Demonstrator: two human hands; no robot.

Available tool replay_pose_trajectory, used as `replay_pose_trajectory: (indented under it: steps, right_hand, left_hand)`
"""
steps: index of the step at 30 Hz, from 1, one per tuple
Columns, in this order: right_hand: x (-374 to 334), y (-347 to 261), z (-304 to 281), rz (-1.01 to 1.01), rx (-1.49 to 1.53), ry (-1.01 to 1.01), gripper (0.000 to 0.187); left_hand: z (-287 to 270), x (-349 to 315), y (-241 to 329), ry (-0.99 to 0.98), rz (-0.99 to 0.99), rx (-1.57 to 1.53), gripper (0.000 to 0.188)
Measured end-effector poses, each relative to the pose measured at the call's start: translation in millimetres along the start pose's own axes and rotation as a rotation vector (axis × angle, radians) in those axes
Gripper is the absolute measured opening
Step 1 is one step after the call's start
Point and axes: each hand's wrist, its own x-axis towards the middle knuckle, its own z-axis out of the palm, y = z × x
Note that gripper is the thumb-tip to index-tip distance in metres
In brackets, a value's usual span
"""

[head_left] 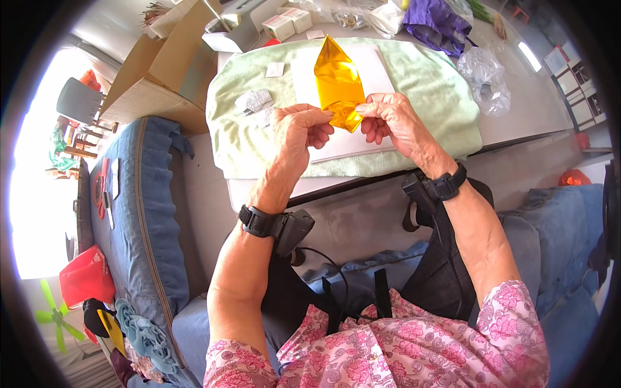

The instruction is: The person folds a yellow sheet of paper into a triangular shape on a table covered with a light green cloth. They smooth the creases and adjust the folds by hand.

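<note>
Pinching one folded piece of shiny, creased gold foil [339, 84] at its near end, we hold our left hand [299, 130] and right hand [394, 124] either side of it, thumbs and forefingers closed on its edges, other fingers curled in. The foil, pointed at its far end, is over one flat white sheet [378, 68] on one soft, rumpled pale-green towel [436, 87]. We wear two black wrist straps [257, 221]; to our left stands one brown cardboard box [165, 74].

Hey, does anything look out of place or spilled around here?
No spill shows around the shiny gold folded sheet. Slightly odd: the red-handled scissors lie on the blue fabric-covered sofa arm at left, away from the work.
</note>
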Motion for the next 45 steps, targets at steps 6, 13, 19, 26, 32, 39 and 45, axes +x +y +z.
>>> replay_pose_trajectory:
  steps: [6,13,19,26,32,39,45]
  right_hand:
    - [3,2,-5,0.028,-0.053,-0.021,0.023]
    - [1,-1,-12,0.036,-0.027,-0.016,0.023]
    - [4,1,-23,0.046,0.097,-0.123,0.021]
    - [4,3,-23,0.059,0.242,-0.241,0.02]
    - [7,8,-23,0.08,0.246,-0.263,0.024]
    - [3,3,-15,0.083,0.211,-0.278,0.027]
    - [8,2,-11,-0.036,-0.037,-0.013,0.033]
  left_hand:
    - [2,-1,0,0.011,0.046,0.035,0.016]
    - [0,-4,5,0.049,0.107,0.061,0.026]
    - [-3,1,-1,0.078,0.111,0.056,0.027]
    - [-10,4,-3,0.027,0.088,-0.043,0.029]
    - [-13,4,-3,0.017,0.093,-0.089,0.026]
    - [-12,2,0,0.03,0.16,-0.099,0.022]
    - [-9,1,1,0.085,0.305,0.015,0.02]
